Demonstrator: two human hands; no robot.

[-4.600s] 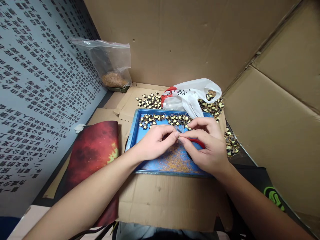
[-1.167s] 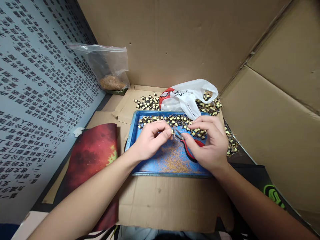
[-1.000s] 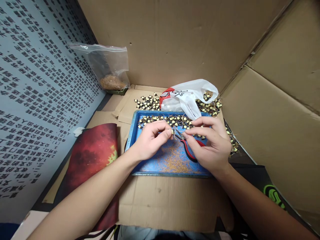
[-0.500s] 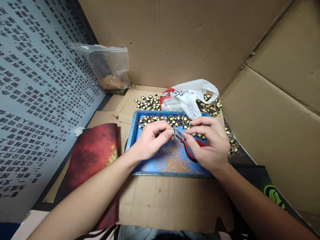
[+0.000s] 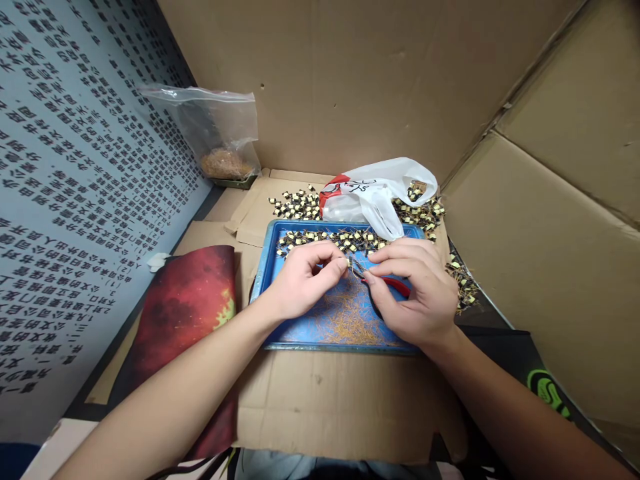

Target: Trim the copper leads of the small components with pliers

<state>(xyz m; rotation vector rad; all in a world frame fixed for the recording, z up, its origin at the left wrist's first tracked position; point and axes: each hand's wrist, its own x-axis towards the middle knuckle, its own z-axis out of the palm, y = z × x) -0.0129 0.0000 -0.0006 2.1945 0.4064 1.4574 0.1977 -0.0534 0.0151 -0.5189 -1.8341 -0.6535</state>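
My left hand [image 5: 311,279] pinches a small black-and-yellow wire-wound coil [image 5: 349,263] between thumb and forefinger. Thin wire ends stick out from it to the right. My right hand [image 5: 413,283] is closed around red-and-black handled pliers [image 5: 399,287], whose jaws point left and meet the wires beside the coil. Both hands are above a blue tray [image 5: 295,337]. Loose copper-coloured wire clippings [image 5: 357,320] cover the tray's near middle. Many similar coils [image 5: 320,239] lie along its far side.
A white plastic bag [image 5: 383,193] with red print lies behind the tray, coils heaped around it. A clear zip bag [image 5: 225,133] of wire bits stands at the back left. Left of the tray is a red mat [image 5: 185,320]. Cardboard panels [image 5: 350,80] rise behind and at the right.
My right fingers have closed further around the pliers, and the handles have drawn together. My left hand and the coil have hardly moved.
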